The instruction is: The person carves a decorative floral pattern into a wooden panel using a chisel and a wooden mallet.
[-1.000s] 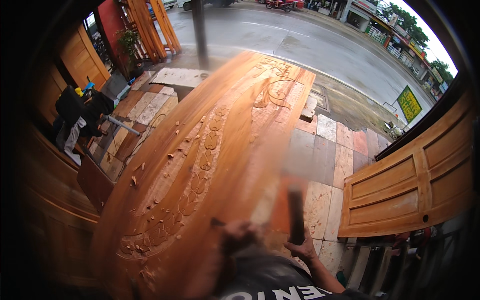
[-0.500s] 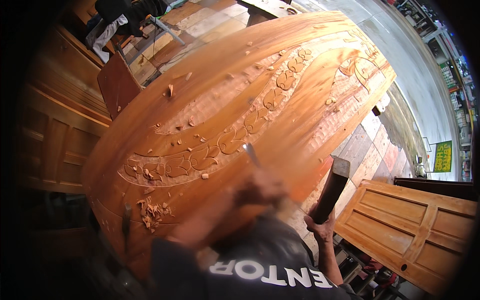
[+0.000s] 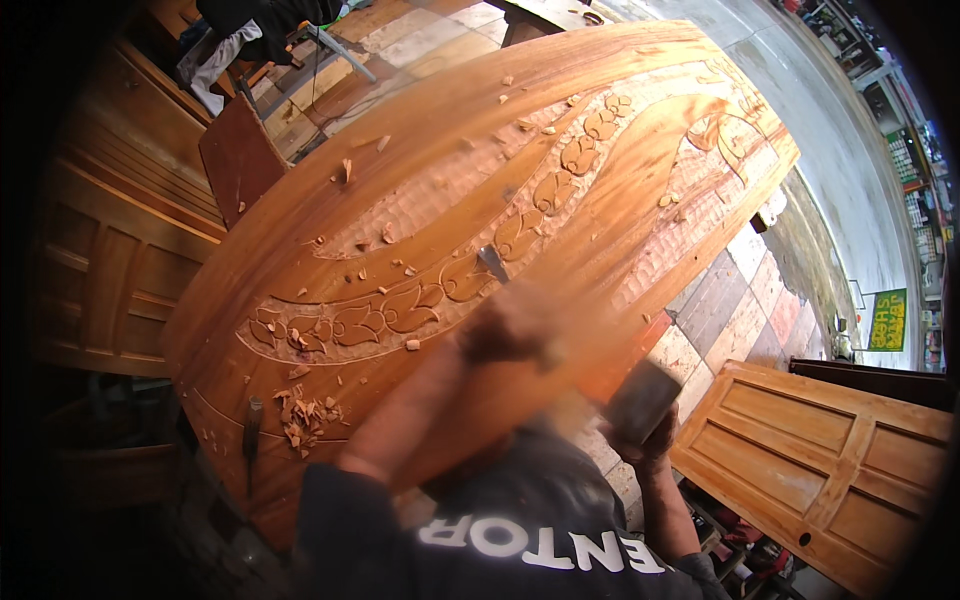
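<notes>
A large reddish-brown wooden panel lies in front of me, carved with a curving band of leaves and flowers. My left hand, somewhat blurred, is closed around a chisel whose metal blade meets the carved band near its middle. The handle is mostly hidden by the fingers. Low on the right, off the panel's near edge, my right hand grips a dark rectangular wooden block, smeared by motion. Block and chisel are apart.
Wood chips are heaped at the panel's near left, beside another dark-handled tool. Loose chips dot the carving. A panelled door lies at the right, more doors stand at the left, and a chair is at the far left.
The left hand and chisel have moved slightly farther up along the carved band. The block has swung left and down with the right hand and now shows its end more.
</notes>
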Demonstrator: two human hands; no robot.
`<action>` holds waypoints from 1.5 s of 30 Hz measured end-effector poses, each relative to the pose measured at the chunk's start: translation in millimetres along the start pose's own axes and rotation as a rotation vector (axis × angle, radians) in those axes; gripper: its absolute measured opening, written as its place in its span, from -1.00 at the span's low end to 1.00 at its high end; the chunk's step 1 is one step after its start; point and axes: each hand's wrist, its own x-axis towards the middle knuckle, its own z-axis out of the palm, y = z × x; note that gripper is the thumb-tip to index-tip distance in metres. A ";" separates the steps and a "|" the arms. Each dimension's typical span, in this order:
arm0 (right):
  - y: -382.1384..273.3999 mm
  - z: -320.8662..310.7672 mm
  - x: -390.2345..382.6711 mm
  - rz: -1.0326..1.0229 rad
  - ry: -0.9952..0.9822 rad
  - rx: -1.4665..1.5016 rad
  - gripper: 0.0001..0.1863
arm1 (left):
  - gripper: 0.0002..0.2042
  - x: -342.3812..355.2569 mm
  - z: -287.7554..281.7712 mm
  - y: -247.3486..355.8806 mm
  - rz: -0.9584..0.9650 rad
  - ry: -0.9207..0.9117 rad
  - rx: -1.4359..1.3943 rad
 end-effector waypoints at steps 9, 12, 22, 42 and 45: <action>-10.7 4.9 138.1 -0.627 -0.269 -0.256 -0.45 | -0.79 -19.8 -1.3 -10.1 -0.020 -0.138 0.099; -4.7 5.3 139.0 -0.739 -0.257 -0.191 -0.49 | -0.78 -17.5 -0.3 -7.8 -0.023 -0.124 0.100; -0.5 22.0 153.8 -0.902 -0.180 -0.077 -0.41 | -0.76 -12.0 -3.2 -8.6 0.000 -0.091 0.090; 8.6 31.7 172.9 -0.762 -0.311 -0.132 -0.47 | -0.71 -1.9 -8.8 -16.2 -0.072 -0.123 0.017; 4.7 33.7 170.5 -0.690 -0.304 -0.159 -0.47 | -0.72 -0.8 -8.5 -18.4 -0.091 -0.110 0.031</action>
